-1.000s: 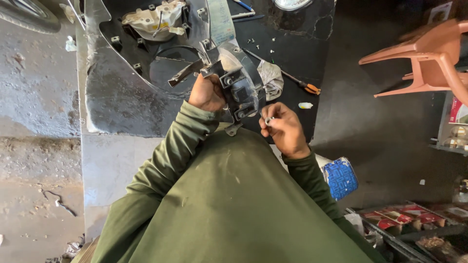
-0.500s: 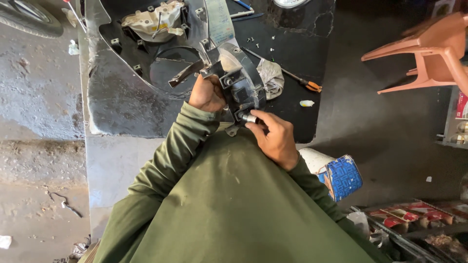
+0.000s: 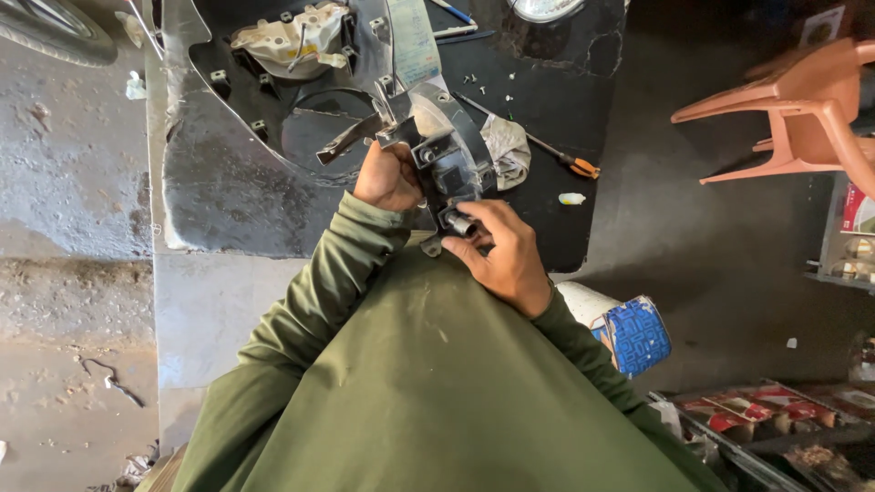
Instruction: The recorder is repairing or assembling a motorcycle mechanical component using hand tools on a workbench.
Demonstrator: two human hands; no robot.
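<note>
Two hands: both on one part, above the table [image 3: 228,182].
Left hand [image 3: 387,178]: grip closed round the upper side of the black headlight housing [image 3: 447,164], steadying it.
Housing: held off the table, against the lap.
Right hand [image 3: 506,255]: moved in from the side a second ago; fingers now pinch the small metal socket [image 3: 460,223] at the housing's lower end.
Screwdriver [image 3: 547,150]: lying untouched.

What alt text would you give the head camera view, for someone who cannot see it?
Seen from above, a person in a green sweatshirt holds a dark metal-and-plastic assembly over a black workbench: the left hand grips its side, and the right hand fingers a small metal cylinder at its lower end. An orange-handled screwdriver, a rag and loose screws lie on the bench, with a pink plastic chair at right.
</note>
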